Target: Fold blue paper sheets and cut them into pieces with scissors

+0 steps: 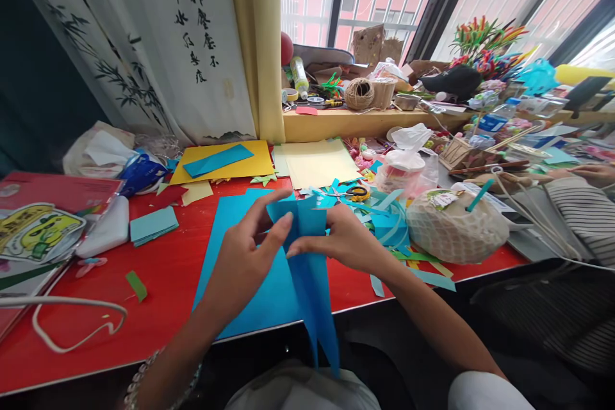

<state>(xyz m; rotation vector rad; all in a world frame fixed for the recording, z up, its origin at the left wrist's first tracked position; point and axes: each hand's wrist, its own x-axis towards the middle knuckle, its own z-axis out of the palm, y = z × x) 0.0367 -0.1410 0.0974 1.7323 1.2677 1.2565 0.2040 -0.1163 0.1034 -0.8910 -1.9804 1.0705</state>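
Observation:
Both hands grip one folded piece of blue paper (314, 288) near its top, over the table's front edge. My left hand (252, 250) pinches its upper left part between thumb and fingers. On the right side, my right hand (348, 240) has its thumb across the front of the paper, with the other fingers partly hidden behind. The paper's long lower strips hang toward my lap. Beneath the hands lies a large flat blue sheet (254, 298) on the red table. Scissors with yellow-and-black handles (358, 193) lie just beyond, among blue paper scraps.
A netted coconut with a straw (456, 224) stands at right. Pale blue paper slips (154, 225), a white cable (77, 301) and a red folder (52, 189) lie left. A yellow sheet (221, 163) is at the back. Another person's striped sleeve (583, 218) shows far right.

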